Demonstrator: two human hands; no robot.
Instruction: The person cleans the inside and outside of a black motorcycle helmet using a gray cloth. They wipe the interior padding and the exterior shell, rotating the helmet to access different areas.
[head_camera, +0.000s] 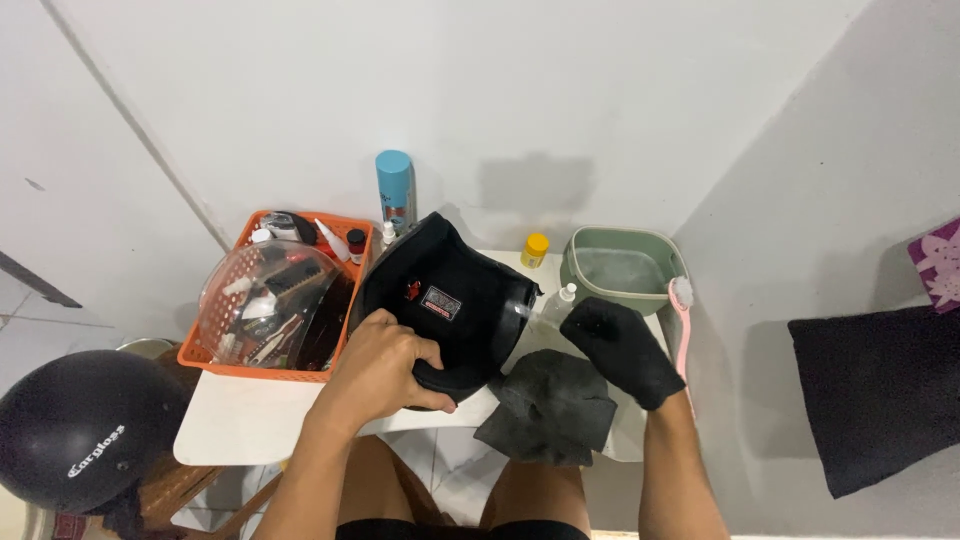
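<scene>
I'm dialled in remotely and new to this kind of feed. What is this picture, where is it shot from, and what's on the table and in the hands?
There is no machine here: a person works with two hands, filmed by one camera worn on the head, looking down. The bare left hand has its grip on a black helmet standing on a small white table. The right hand wears a black glove and hovers over a dark cloth, holding nothing that I can see. Also on the table: an orange basket of small tools with a clear visor lying on it, a blue spray can, a green basin and a pink brush.
</scene>
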